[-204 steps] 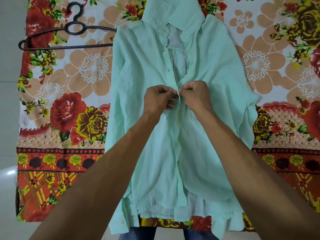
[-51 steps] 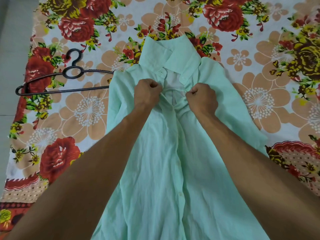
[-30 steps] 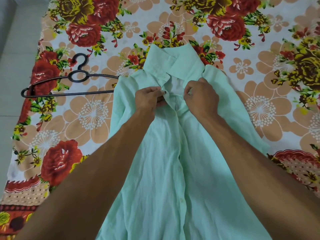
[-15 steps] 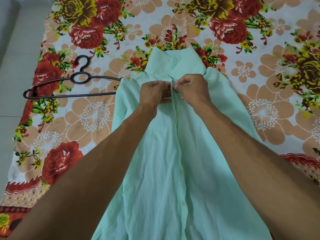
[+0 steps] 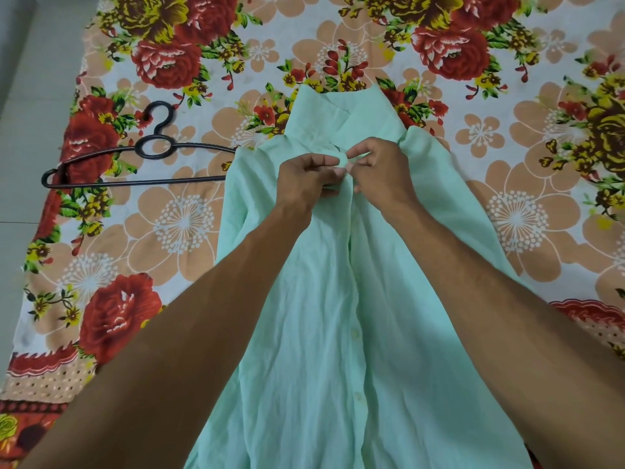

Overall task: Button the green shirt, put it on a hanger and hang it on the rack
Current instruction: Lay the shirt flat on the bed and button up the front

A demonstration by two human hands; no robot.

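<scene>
Green shirt placket pinched near collar by both hands; black hanger beside it on floral sheet.

Single wide-angle head view, looking steeply down and forward, close over the green shirt on a floral sheet.

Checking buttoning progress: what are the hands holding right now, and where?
The left hand and right hand both pinch the shirt at its front opening, just below the collar.
</scene>
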